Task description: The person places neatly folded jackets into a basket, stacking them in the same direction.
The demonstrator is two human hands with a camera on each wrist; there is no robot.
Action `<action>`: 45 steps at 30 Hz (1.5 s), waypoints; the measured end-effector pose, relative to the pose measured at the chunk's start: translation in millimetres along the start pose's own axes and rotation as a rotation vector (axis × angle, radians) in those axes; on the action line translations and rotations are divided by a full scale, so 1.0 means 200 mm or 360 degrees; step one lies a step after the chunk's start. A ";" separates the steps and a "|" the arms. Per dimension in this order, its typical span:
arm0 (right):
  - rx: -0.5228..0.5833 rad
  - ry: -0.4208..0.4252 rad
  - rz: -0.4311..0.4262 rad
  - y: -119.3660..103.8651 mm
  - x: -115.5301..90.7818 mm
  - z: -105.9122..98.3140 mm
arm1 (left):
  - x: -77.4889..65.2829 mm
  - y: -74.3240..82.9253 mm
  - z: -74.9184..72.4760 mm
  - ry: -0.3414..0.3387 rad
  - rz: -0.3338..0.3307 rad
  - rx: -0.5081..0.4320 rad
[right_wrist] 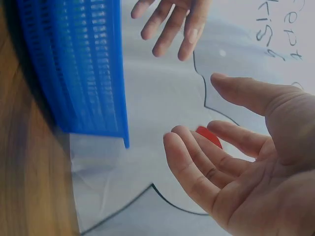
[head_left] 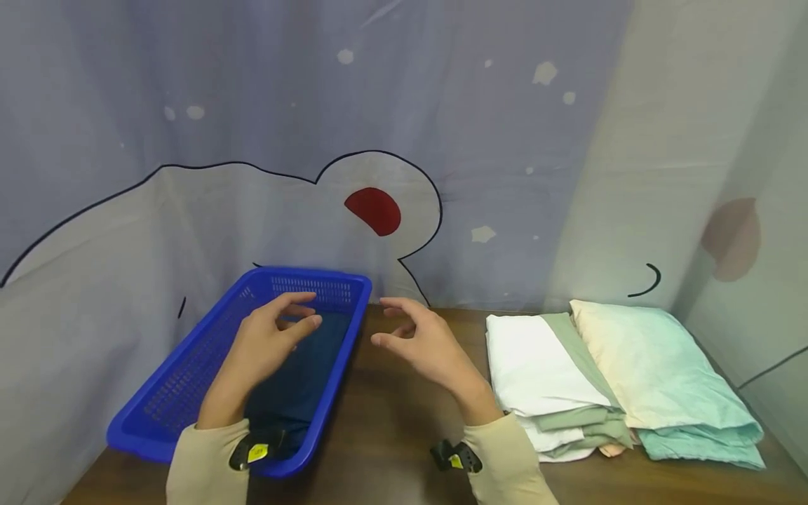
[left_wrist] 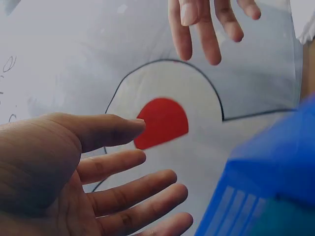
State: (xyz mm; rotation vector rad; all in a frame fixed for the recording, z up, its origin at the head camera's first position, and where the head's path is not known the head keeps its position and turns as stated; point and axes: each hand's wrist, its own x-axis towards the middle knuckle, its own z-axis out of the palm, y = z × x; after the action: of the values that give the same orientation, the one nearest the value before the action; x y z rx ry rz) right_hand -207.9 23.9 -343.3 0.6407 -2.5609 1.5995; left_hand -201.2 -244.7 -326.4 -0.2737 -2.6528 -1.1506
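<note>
Blue, the long basket is stretching forward below the left hand, the right hand farther, both curving empty fingers.

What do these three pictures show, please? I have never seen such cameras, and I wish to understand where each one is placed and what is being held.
There is no machine here, only a person's two bare hands. The large picture comes from a camera worn on the head, looking forward and down. The other two come from cameras on the left and right wrists, each watching its own hand.

On the brown table stands a blue basket with dark cloth inside. To the right lie two folded bundles: a white and green one and a cream and turquoise one. Behind is a patterned backdrop.

Neither the left hand nor the right hand holds anything; they face each other, apart.
</note>
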 end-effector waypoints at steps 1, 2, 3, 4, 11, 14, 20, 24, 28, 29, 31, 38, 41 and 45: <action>-0.0008 0.0012 0.0012 0.00 -0.01 -0.02 | 0.01 0.02 0.02 -0.0004 -0.0004 -0.0020; -0.0019 0.0021 0.0015 0.01 -0.01 -0.04 | 0.01 0.04 0.04 -0.0011 -0.0007 -0.0033; -0.0034 0.0035 0.0019 0.02 -0.01 -0.05 | 0.02 0.05 0.06 -0.0023 -0.0006 -0.0045; -0.0050 0.0045 0.0024 0.02 -0.01 -0.07 | 0.02 0.07 0.07 -0.0036 -0.0008 -0.0055; -0.0161 0.0089 0.0029 0.07 -0.04 -0.21 | 0.05 0.19 0.19 -0.0069 0.0017 -0.0157; -0.0184 0.0108 0.0032 0.09 -0.06 -0.26 | 0.06 0.25 0.25 -0.0065 0.0051 -0.0221; -0.0231 0.0127 0.0027 0.13 -0.11 -0.36 | 0.08 0.33 0.38 -0.0070 0.0089 -0.0329; -0.0280 0.0158 0.0016 0.15 -0.13 -0.43 | 0.10 0.38 0.45 -0.0073 0.0124 -0.0395; -0.0311 0.0194 0.0014 0.17 -0.16 -0.51 | 0.11 0.42 0.51 -0.0090 0.0157 -0.0465; -0.0319 0.0201 0.0024 0.17 -0.17 -0.52 | 0.12 0.42 0.53 -0.0098 0.0156 -0.0484; -0.0331 0.0203 0.0060 0.18 -0.19 -0.55 | 0.13 0.44 0.56 -0.0105 0.0161 -0.0516; -0.0458 0.0196 0.0143 0.24 -0.25 -0.65 | 0.15 0.50 0.71 -0.0091 0.0149 -0.0661; -0.0527 0.0170 0.0190 0.29 -0.29 -0.69 | 0.15 0.51 0.77 -0.0068 0.0138 -0.0694; -0.0582 0.0154 0.0310 0.36 -0.34 -0.79 | 0.15 0.50 0.84 -0.0085 0.0115 -0.0720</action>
State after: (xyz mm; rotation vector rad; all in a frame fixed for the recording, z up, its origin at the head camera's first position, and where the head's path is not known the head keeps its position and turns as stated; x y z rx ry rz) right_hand -199.9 210.1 -349.6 0.2821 -2.8044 1.1195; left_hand -227.4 -50.6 -359.6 -0.4789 -2.3705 -1.7295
